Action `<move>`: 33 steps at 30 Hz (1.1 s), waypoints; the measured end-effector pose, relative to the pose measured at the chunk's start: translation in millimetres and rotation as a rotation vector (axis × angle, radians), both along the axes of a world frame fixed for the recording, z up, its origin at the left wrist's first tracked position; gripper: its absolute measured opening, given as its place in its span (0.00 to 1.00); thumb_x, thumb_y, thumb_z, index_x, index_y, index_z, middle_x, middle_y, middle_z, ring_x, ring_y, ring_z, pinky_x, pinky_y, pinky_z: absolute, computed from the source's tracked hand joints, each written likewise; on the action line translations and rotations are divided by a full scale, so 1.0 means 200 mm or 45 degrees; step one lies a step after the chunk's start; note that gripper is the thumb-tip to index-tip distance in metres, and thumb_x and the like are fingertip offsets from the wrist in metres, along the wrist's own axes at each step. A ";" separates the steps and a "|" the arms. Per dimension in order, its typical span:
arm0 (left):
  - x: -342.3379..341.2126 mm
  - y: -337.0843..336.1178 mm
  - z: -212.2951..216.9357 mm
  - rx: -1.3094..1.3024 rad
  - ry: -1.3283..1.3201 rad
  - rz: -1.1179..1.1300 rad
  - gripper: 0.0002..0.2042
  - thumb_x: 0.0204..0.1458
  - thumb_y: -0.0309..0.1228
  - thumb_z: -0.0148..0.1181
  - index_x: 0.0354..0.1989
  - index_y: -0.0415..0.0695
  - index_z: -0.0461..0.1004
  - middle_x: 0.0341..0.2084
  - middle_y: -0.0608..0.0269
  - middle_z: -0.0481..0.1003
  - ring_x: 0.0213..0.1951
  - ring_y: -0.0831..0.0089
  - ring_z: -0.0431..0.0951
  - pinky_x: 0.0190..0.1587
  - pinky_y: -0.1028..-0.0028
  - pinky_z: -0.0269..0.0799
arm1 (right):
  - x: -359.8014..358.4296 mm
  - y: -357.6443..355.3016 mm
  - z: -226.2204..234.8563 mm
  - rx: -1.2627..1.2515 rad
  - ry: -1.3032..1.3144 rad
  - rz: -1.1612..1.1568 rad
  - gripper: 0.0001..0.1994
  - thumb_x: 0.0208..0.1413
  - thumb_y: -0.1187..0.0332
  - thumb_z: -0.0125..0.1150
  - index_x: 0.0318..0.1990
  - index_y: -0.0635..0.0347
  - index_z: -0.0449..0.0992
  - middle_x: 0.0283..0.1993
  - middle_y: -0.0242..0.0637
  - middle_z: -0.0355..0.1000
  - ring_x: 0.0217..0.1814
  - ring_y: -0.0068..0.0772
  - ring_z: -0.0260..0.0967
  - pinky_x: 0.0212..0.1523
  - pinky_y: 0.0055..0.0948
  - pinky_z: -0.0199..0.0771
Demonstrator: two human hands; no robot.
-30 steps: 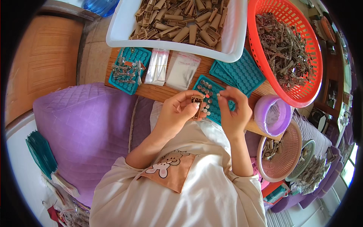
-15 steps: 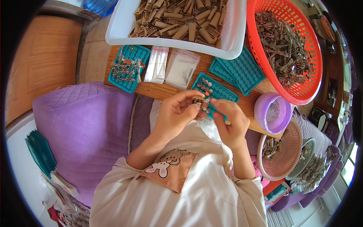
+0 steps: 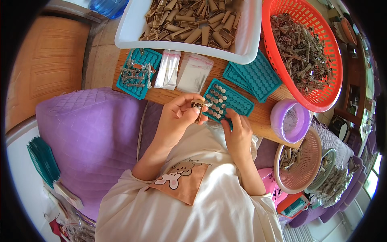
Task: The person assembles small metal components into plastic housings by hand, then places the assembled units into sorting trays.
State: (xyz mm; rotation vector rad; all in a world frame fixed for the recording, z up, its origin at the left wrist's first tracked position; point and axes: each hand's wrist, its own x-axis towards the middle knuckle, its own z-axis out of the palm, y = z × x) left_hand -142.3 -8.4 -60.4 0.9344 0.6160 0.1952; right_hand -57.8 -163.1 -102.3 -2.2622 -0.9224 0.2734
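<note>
My left hand grips a small brown plastic housing between thumb and fingers. Its open side shows something metallic inside, and thin shiny strands stick out toward the right. My right hand is at the near edge of a teal molded tray, thumb and index finger apart, with nothing visible between them. Small round silvery discs sit in the left part of that tray. The fingers of my left hand cover part of the housing.
A white bin of brown housings stands at the back, beside a red basket of wiry parts. More teal trays, clear plastic bags and a tray of wired pieces share the table. A purple bowl sits at its right edge.
My hands have separated. The left has shifted slightly left with the brown housing, while the right has left the housing and come down to the tray's near edge.
</note>
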 end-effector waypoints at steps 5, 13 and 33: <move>0.01 -0.02 0.01 -0.013 -0.029 -0.098 0.14 0.47 0.25 0.51 0.42 0.35 0.63 0.31 0.58 0.70 0.29 0.74 0.73 0.31 0.79 0.70 | 0.03 0.01 0.05 0.195 0.049 -0.022 0.14 0.37 0.79 0.58 0.36 0.60 0.68 0.29 0.37 0.69 0.28 0.36 0.66 0.27 0.28 0.68; 0.02 -0.07 0.04 0.003 -0.064 -0.277 0.15 0.45 0.25 0.55 0.43 0.35 0.64 0.32 0.59 0.71 0.30 0.76 0.74 0.31 0.82 0.70 | 0.05 0.11 0.23 0.761 -0.193 0.110 0.13 0.34 0.85 0.58 0.31 0.65 0.66 0.27 0.39 0.68 0.26 0.32 0.67 0.26 0.23 0.68; 0.09 -0.06 0.14 0.393 0.026 -0.530 0.14 0.45 0.27 0.55 0.41 0.36 0.67 0.28 0.61 0.73 0.27 0.80 0.72 0.29 0.82 0.69 | 0.44 0.22 0.55 -0.086 0.579 0.701 0.15 0.33 0.74 0.62 0.34 0.60 0.67 0.27 0.41 0.64 0.34 0.36 0.64 0.35 0.30 0.65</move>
